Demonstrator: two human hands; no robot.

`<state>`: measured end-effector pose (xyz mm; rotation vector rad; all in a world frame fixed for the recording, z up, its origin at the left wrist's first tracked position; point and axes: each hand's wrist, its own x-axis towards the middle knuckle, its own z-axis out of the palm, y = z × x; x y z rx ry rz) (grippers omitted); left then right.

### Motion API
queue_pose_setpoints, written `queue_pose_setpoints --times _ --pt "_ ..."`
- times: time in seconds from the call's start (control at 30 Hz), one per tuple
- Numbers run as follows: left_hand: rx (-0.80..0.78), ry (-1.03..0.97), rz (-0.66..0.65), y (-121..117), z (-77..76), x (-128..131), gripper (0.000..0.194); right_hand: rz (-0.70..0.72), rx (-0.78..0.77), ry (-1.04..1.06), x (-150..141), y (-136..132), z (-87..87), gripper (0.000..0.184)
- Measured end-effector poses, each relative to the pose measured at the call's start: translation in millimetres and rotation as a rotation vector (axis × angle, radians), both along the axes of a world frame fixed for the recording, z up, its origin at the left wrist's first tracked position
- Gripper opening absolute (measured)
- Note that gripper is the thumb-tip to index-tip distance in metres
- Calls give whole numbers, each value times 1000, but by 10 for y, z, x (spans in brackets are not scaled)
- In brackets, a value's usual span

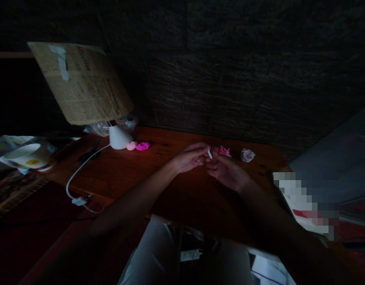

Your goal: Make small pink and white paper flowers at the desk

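Over the wooden table (176, 190) my left hand (190, 159) and my right hand (228, 171) meet, fingertips to fingertips. Between them is a small white strip-like piece (210, 153), pinched by the fingers of both hands; its material is too dark to tell. Just behind my right hand lies a crumpled pink piece (224, 151), partly hidden by the fingers. Further right sits a crumpled whitish piece (247, 155). Left of my hands, by the lamp foot, a pale pink lump (131, 146) touches a bright magenta lump (143, 146).
A lamp with a newsprint shade (84, 83) stands at the back left, its white cable (69, 182) hanging over the table edge. Scissors (90, 154) lie nearby. A white cup (30, 156) is at far left. A dark stone wall (185, 79) rises behind. Something blurred out (304, 202) lies right.
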<state>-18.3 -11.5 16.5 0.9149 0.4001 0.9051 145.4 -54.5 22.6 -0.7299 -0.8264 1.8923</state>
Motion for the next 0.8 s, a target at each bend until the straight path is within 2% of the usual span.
queue_pose_setpoints --times 0.23,0.4,0.63,0.7,0.8 --pt "-4 42 42 9 -9 21 15 -60 97 -61 -3 2 -3 21" --pt "40 90 28 1 2 38 25 -70 137 -94 17 12 -24 21" --pt "58 96 52 17 9 25 28 -81 99 -99 -10 -4 15 20" --pt "61 90 56 19 17 28 34 -125 169 -167 -21 -7 28 25" --pt "67 88 74 20 21 37 40 -268 343 -348 -34 -13 25 29"
